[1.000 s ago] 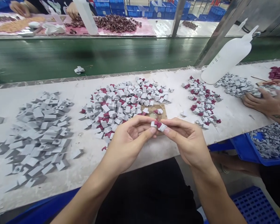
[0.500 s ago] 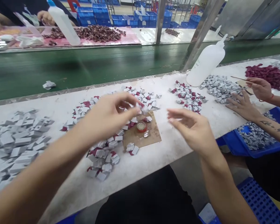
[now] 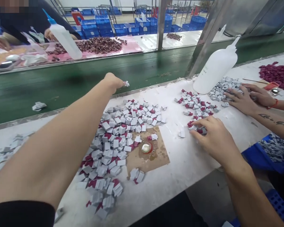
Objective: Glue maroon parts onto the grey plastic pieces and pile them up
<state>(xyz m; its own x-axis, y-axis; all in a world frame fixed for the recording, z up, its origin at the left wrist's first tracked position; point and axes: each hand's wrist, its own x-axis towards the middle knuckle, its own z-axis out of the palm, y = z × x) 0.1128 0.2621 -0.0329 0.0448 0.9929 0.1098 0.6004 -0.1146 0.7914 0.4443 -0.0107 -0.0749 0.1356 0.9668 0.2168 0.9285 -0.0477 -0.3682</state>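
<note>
My left hand (image 3: 113,82) reaches over the near edge of the green conveyor belt (image 3: 85,75), its fingers closed on a small grey and maroon piece (image 3: 126,83). My right hand (image 3: 209,134) is at the right pile of grey and maroon pieces (image 3: 196,104), thumb and fingers around its near end; whether it grips one is unclear. Between my arms, a larger pile of such pieces (image 3: 115,138) lies on the white table. Beside it, a red-rimmed round cap (image 3: 146,147) rests on wet brown cardboard (image 3: 161,157).
A white squeeze bottle (image 3: 215,67) stands tilted behind the right pile. At the right, another person's hands (image 3: 248,99) work by grey pieces and a maroon heap (image 3: 278,75). Across the belt are a person and another bottle (image 3: 66,41). A metal post (image 3: 161,25) rises behind the belt.
My left hand has moved forward from above the cardboard to the belt, with a piece. My right hand has moved right to the pile. The view has shifted, and the neighbour's hands are closer together.
</note>
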